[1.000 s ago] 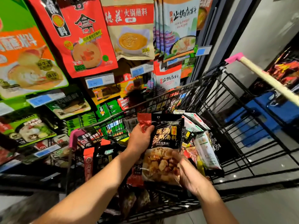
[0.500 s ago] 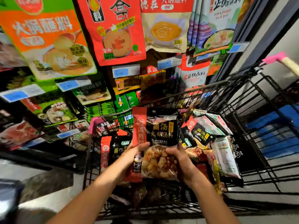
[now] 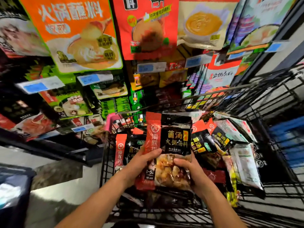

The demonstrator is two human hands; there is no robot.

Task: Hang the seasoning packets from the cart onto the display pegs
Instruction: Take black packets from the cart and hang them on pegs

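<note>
I hold a flat, glossy plastic seasoning packet [image 3: 174, 140] upright over the wire cart [image 3: 271, 102], both hands grasping its lower half. My left hand [image 3: 141, 163] pinches the red strip along its left edge, thumb across the front. My right hand [image 3: 192, 171] curls round the right edge, crinkling the film. The packet is rectangular, black on top, with a lumpy food picture below. Beneath it, more slick pouches [image 3: 204, 145] lie jumbled inside the cart's black metal grid. Ahead, an orange packet [image 3: 77, 33] and a red packet [image 3: 146, 28], both large and shiny, hang flat on the display, with blue-and-white price tags [image 3: 41, 85] below them.
</note>
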